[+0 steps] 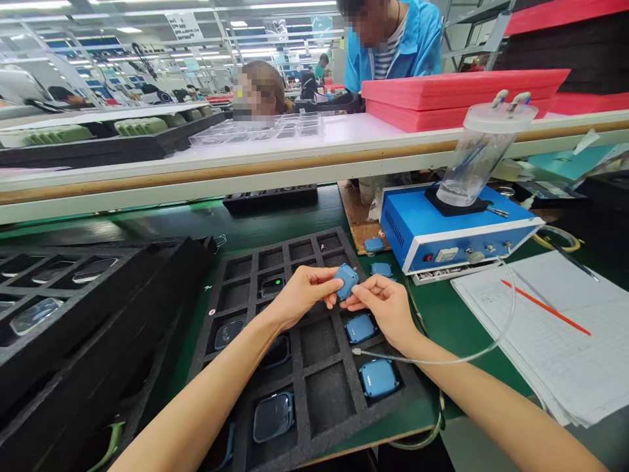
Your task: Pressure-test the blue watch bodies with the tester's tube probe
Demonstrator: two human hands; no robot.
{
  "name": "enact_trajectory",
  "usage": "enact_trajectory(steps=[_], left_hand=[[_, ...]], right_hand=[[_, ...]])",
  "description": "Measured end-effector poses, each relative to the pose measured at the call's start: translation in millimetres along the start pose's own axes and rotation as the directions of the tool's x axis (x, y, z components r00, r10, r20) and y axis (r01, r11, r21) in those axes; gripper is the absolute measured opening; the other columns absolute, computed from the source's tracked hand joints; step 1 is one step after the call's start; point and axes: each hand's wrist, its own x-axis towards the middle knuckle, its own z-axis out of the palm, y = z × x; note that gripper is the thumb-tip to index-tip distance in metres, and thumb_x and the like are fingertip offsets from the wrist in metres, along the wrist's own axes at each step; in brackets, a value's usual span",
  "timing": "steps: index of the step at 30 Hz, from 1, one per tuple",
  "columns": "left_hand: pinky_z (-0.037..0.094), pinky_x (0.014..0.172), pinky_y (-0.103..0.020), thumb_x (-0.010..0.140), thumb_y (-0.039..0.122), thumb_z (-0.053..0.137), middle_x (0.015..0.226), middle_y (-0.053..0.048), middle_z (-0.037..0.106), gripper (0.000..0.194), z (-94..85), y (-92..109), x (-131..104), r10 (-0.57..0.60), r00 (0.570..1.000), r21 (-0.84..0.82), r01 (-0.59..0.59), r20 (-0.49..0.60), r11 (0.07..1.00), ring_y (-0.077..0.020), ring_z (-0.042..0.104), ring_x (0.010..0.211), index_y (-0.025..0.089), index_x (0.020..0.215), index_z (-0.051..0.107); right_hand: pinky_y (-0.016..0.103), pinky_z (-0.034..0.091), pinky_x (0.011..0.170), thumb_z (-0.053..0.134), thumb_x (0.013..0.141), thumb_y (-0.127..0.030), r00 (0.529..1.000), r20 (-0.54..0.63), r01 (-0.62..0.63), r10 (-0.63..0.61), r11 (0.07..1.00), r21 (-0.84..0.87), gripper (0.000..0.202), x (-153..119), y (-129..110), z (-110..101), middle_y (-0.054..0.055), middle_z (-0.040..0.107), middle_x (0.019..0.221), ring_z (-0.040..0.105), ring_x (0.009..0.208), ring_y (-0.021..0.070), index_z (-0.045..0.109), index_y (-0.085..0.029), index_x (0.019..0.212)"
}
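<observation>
Between my two hands is a blue smartwatch body (pixel 347 280), held above a black foam tray (pixel 322 339). My left hand (pixel 314 288) pinches its left side between thumb and fingers. At its lower right edge, the fingertips of my right hand (pixel 381 298) are closed against it. In the tray's right column lie a blue watch body (pixel 361 328) and another blue watch body (pixel 379 378), backs up. A watch with its dark screen up (pixel 273 417) sits in a left compartment, and a watch beyond it shows a green dot (pixel 278 282).
Right of the tray stands a blue control box (pixel 457 229) bearing a clear cylinder (pixel 479 157). Its clear tube (pixel 508 314) crosses over my right forearm. Papers (pixel 555 328) with a red pen (pixel 545 307) lie right. Stacked foam trays (pixel 162 314) stand left; a shelf (pixel 295 157) spans the back.
</observation>
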Motion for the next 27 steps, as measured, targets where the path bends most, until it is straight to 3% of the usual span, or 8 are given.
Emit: enact_trajectory(steps=[3, 6, 10, 12, 15, 19, 23, 27], left_hand=[[0.039, 0.051, -0.021, 0.072, 0.037, 0.064, 0.055, 0.003, 0.054, 0.027, 0.9, -3, 3, 0.004, 0.996, 0.082, 0.003, -0.095, 0.997, -0.0073, 0.043, 0.048, 0.011, 0.076, 0.067], [0.041, 0.05, -0.022, 0.077, 0.04, 0.055, 0.059, 0.0, 0.058, 0.036, 2.2, -10, 8, 0.041, 0.986, 0.284, 0.007, -0.162, 0.959, -0.0093, 0.046, 0.048, 0.009, 0.094, 0.065], [0.04, 0.05, -0.024, 0.08, 0.036, 0.05, 0.067, -0.003, 0.064, 0.036, 6.9, -17, 11, 0.106, 0.982, 0.513, -0.011, -0.156, 0.858, -0.0124, 0.051, 0.051, 0.01, 0.103, 0.061], [0.041, 0.055, -0.026, 0.079, 0.033, 0.054, 0.071, -0.003, 0.067, 0.03, 12.2, -18, 10, 0.144, 0.98, 0.629, -0.028, -0.134, 0.777, -0.0144, 0.053, 0.055, 0.013, 0.1, 0.063], [0.041, 0.068, -0.03, 0.08, 0.027, 0.055, 0.084, -0.005, 0.069, 0.025, 21.9, -16, 7, 0.203, 0.975, 0.781, -0.06, -0.087, 0.622, -0.0192, 0.056, 0.071, 0.019, 0.101, 0.066], [0.041, 0.077, -0.034, 0.086, 0.022, 0.046, 0.09, -0.01, 0.067, 0.029, 28.6, -17, 9, 0.227, 0.974, 0.893, -0.088, -0.016, 0.44, -0.0237, 0.055, 0.086, 0.017, 0.109, 0.063], [0.043, 0.076, -0.033, 0.09, 0.019, 0.037, 0.089, -0.009, 0.066, 0.032, 25.7, -23, 15, 0.204, 0.978, 0.937, -0.115, 0.048, 0.329, -0.0221, 0.056, 0.083, 0.015, 0.11, 0.063], [0.043, 0.078, -0.032, 0.09, 0.02, 0.04, 0.101, -0.01, 0.061, 0.031, 22.6, -27, 15, 0.206, 0.978, 0.961, -0.085, 0.03, 0.264, -0.0212, 0.055, 0.088, 0.016, 0.111, 0.062]], right_hand=[[0.027, 0.058, 0.059, 0.07, 0.072, -0.033, 0.999, -0.001, -0.04, 0.04, 0.999, 0.029, 0.022, 6, 3, -1, 0.003, 0.07, 0.062, 0.068, 0.059, 0.016, 0.06, -0.014, 0.066], [0.022, 0.052, 0.048, 0.069, 0.072, -0.035, 0.998, -0.046, -0.046, 0.047, 0.999, 0.027, 0.026, 10, 4, -2, 0.002, 0.065, 0.055, 0.062, 0.048, 0.0125, 0.057, -0.014, 0.062], [0.016, 0.031, 0.033, 0.06, 0.08, -0.036, 0.97, -0.202, 0.127, -0.136, 0.99, -0.055, 0.032, 2, 1, -1, -0.007, 0.046, 0.04, 0.039, 0.033, 0.0051, 0.049, -0.016, 0.056], [0.017, 0.029, 0.036, 0.056, 0.082, -0.035, 0.963, -0.142, 0.214, -0.23, 0.969, -0.12, 0.033, -4, 0, -1, -0.007, 0.042, 0.041, 0.036, 0.034, 0.0051, 0.048, -0.017, 0.055], [0.019, 0.03, 0.038, 0.052, 0.083, -0.035, 0.962, -0.014, 0.266, -0.273, 0.945, -0.188, 0.034, -11, -2, 1, -0.006, 0.042, 0.043, 0.038, 0.036, 0.0064, 0.047, -0.018, 0.054], [0.02, 0.03, 0.039, 0.05, 0.083, -0.035, 0.962, 0.01, 0.267, -0.271, 0.939, -0.217, 0.034, -12, -2, 2, -0.006, 0.042, 0.042, 0.038, 0.036, 0.0073, 0.046, -0.018, 0.055], [0.02, 0.03, 0.038, 0.05, 0.083, -0.036, 0.966, 0.036, 0.258, -0.257, 0.934, -0.246, 0.034, -10, -1, 1, -0.005, 0.042, 0.042, 0.039, 0.036, 0.0079, 0.046, -0.019, 0.054], [0.02, 0.031, 0.038, 0.048, 0.083, -0.036, 0.97, 0.044, 0.242, -0.24, 0.926, -0.29, 0.034, -8, -1, 1, -0.005, 0.042, 0.043, 0.039, 0.036, 0.008, 0.045, -0.019, 0.054]])
